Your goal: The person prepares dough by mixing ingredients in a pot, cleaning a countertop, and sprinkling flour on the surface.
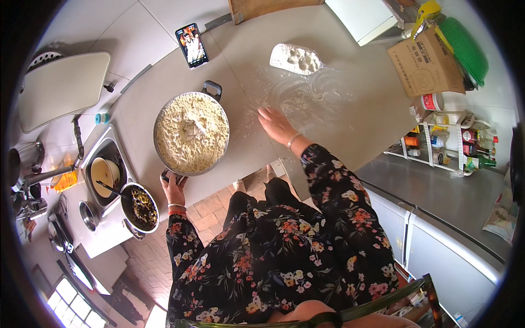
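A round two-handled pan (pixel 157 135) stands on the grey countertop (pixel 254 158), filled nearly to the rim with crumbly, pale yellow flour mixture (pixel 184 151). Whiter flour is heaped at its middle. My left hand (pixel 174 191) grips the near black handle, and the far black handle (pixel 212 90) is free. To the right of the pan, my right hand (pixel 275 123) is stretched out low over the countertop with nothing in it; whether it touches the surface is unclear. Beyond it lies an opened clear plastic bag of white flour (pixel 296 59), with flour dust (pixel 303 98) smeared around it.
A lit phone (pixel 192 45) leans against the wall behind the pan. On the left are a sink (pixel 112 137) and a bowl of dark chopped food (pixel 141 207). At right stand a cardboard box (pixel 424 63), a green plastic basket (pixel 465 51) and a white bottle rack (pixel 428 141).
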Demonstrator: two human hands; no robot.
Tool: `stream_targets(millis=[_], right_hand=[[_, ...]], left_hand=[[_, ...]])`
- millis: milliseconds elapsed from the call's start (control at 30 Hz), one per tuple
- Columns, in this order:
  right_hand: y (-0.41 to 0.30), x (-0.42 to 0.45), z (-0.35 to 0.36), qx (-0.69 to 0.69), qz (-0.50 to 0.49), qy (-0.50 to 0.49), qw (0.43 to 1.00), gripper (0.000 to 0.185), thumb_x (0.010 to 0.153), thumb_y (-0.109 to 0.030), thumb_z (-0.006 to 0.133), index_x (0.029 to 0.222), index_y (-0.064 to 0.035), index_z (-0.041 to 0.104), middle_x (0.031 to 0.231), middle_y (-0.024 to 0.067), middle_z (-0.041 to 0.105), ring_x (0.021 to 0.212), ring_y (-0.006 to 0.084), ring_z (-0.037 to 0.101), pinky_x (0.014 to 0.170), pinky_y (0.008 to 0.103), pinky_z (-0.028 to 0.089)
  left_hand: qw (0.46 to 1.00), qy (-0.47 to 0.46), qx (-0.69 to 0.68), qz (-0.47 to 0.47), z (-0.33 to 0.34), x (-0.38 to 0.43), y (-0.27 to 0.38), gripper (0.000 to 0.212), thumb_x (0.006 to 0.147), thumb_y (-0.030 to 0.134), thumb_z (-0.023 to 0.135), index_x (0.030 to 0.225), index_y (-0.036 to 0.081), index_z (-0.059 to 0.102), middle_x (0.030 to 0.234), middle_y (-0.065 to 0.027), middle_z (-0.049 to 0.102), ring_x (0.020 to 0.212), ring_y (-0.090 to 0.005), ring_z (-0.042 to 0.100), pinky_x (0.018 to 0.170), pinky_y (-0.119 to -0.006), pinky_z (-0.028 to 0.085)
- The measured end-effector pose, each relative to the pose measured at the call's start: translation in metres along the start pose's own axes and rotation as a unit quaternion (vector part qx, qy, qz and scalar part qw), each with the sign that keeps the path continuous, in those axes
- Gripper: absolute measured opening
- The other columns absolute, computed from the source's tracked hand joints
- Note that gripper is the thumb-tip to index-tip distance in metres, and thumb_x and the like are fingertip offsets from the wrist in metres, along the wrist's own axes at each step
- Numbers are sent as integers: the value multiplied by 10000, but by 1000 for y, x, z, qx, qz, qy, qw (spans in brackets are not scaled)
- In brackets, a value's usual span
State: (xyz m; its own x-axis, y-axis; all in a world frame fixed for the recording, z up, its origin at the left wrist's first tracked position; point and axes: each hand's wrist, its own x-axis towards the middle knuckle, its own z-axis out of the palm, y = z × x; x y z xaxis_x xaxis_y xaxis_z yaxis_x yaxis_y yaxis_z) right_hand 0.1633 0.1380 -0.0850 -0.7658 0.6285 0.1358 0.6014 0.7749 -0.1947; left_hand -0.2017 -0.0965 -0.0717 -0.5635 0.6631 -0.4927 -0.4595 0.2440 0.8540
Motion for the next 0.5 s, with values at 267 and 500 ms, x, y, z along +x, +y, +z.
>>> stream_targets(millis=[267, 500], right_hand=[[51, 36, -21, 110, 115, 109, 981, 268, 899, -96, 513, 1115, 35, 600, 1280, 172, 518, 1164, 319, 517, 989, 399, 436], [22, 32, -10, 89, 134, 12, 987, 183, 889, -140, 549, 992, -6, 619, 1200, 170, 533, 1125, 327, 527, 982, 396, 439]], left_hand=[[1000, -15, -2, 4, 1, 2, -1, 308, 949, 120, 520, 1252, 120, 464, 1175, -79, 595, 1014, -243, 635, 818, -419, 581], [1000, -15, 1, -1, 1, 1, 2, 310, 950, 124, 509, 1257, 123, 458, 1169, -76, 595, 1009, -234, 640, 795, -399, 591]])
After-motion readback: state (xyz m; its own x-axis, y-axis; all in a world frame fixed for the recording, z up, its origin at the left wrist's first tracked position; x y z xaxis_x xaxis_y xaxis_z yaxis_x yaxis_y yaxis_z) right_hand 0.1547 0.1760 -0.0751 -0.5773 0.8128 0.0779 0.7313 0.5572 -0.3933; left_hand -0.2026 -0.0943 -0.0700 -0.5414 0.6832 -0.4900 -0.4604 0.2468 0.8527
